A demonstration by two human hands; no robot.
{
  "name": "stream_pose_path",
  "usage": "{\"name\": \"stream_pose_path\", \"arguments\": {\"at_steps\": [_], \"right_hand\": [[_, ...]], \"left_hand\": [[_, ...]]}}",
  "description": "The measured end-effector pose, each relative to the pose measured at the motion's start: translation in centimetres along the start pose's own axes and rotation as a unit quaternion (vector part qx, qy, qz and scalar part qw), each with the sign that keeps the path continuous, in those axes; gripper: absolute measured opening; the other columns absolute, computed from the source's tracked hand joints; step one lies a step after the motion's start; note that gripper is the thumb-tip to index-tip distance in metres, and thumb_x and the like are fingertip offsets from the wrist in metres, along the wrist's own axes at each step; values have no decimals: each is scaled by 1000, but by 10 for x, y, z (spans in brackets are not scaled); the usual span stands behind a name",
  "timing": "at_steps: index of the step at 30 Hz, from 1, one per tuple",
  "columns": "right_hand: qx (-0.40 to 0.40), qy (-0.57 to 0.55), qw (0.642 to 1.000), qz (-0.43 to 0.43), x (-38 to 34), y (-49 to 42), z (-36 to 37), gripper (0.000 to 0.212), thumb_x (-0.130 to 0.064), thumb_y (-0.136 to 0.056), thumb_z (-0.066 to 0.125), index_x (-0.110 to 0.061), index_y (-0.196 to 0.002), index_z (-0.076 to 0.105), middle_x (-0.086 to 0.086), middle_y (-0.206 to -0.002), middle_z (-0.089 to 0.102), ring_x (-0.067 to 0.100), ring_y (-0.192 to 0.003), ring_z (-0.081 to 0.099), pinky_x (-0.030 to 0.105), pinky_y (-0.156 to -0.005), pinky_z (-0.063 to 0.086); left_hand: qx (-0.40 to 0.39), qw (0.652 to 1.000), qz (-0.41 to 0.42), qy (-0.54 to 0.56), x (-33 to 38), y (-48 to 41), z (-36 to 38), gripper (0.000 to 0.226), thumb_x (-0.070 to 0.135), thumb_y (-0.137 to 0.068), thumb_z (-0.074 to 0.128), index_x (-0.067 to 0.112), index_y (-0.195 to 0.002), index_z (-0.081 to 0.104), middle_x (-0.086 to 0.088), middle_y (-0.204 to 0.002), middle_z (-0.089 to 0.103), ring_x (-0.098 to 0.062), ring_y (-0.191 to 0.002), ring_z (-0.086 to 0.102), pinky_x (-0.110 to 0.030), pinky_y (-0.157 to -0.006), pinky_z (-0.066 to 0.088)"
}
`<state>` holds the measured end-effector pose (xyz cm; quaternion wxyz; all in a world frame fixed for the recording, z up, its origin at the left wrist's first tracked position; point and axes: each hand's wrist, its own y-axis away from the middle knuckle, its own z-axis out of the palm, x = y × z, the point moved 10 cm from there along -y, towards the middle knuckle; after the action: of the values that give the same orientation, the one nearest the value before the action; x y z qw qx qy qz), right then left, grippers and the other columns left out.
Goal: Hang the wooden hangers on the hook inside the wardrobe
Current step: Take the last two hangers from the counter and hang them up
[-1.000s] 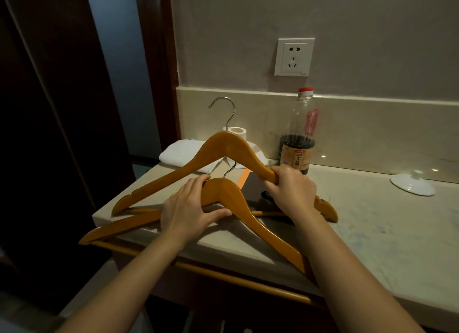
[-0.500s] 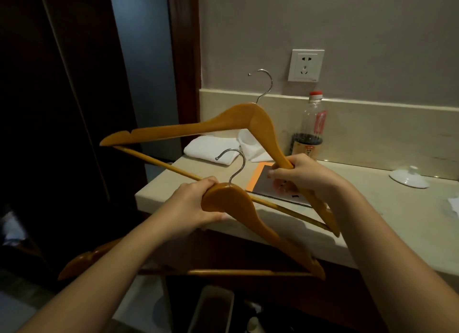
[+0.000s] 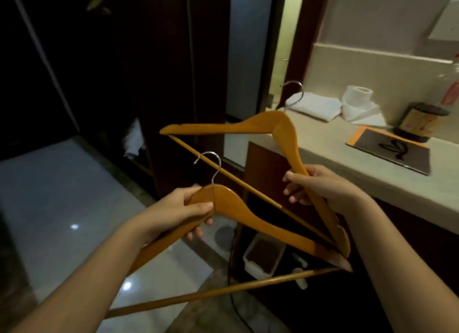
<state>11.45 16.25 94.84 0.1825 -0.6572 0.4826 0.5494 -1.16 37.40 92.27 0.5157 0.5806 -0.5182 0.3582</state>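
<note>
A wooden hanger in each hand, mid-frame, with the dark wardrobe (image 3: 149, 59) at upper left.
The left hand (image 3: 173, 208) curls round the lower hanger (image 3: 260, 223) at its crown; the right hand (image 3: 323, 186) pinches the upper hanger (image 3: 280, 126) by its arm. Likely light, stiff and slick, so best gripped near the crown.

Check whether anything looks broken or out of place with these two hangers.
Nothing looks damaged. The left hand grips the nearer hanger hook up; the right hand grips the farther hanger steeply tilted, their ends overlapping.
</note>
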Motion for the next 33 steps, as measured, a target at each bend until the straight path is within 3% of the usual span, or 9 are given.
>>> {"name": "stream_pose_path", "arguments": {"at_steps": [2,5,9,13,16,21,25,29,33], "right_hand": [[0,31,1000,4,10,-2,34,23,-28,-90,57,-7,-98,63,5,-72,69,12,-58,65,18,-52,50],[-12,69,997,12,36,-6,88,22,-26,-90,59,-5,-92,63,5,-68,66,11,-54,62,20,-53,49],[-55,102,992,43,80,-12,149,25,-25,-88,61,-1,-84,64,11,-70,65,18,-59,63,33,-64,53],[-126,90,983,102,128,-8,189,29,-24,-90,59,-5,-68,61,8,-59,61,12,-46,57,22,-47,45],[-176,75,969,156,169,-8,208,31,-28,-92,55,-7,-70,61,15,-70,62,13,-46,54,23,-49,42],[-202,172,944,197,224,-26,212,36,-33,-94,50,-8,-70,61,11,-72,64,11,-46,50,23,-51,41],[-233,211,913,258,264,-38,203,38,-31,-95,47,-7,-68,59,10,-69,61,13,-52,49,25,-54,42],[-216,197,903,314,303,-51,183,27,-24,-94,52,-6,-75,58,8,-66,60,15,-53,50,25,-52,43],[-214,228,893,324,339,-71,161,25,-22,-92,55,3,-90,59,11,-65,57,19,-56,52,30,-57,44]], "left_hand": [[37,998,-45,34,-39,28,-15,38,39,-75,63,16,-106,60,-7,-80,70,-16,-59,65,-22,-48,50],[95,988,-116,45,-96,66,-31,28,34,-89,55,9,-101,61,-8,-81,69,-13,-58,64,-23,-49,50],[126,976,-177,12,-152,107,-38,32,36,-94,48,8,-99,64,-7,-82,70,-12,-61,66,-23,-55,52],[133,964,-230,34,-200,134,-28,33,36,-92,51,6,-97,65,-6,-80,66,-13,-63,63,-23,-58,52],[143,946,-279,81,-245,153,-12,32,37,-90,54,7,-94,65,-6,-77,64,-13,-62,61,-24,-58,51],[208,891,-354,192,-301,180,20,28,33,-90,56,6,-87,64,-4,-67,61,-13,-57,59,-21,-55,50],[234,858,-422,176,-334,182,38,30,33,-92,53,7,-79,58,-4,-63,57,-11,-47,56,-19,-44,47],[217,841,-469,160,-361,170,57,31,36,-92,52,9,-77,57,-2,-59,54,-12,-46,53,-21,-46,44],[242,807,-489,224,-381,163,78,30,38,-89,55,10,-78,58,-4,-65,54,-14,-54,52,-24,-53,44]]}}
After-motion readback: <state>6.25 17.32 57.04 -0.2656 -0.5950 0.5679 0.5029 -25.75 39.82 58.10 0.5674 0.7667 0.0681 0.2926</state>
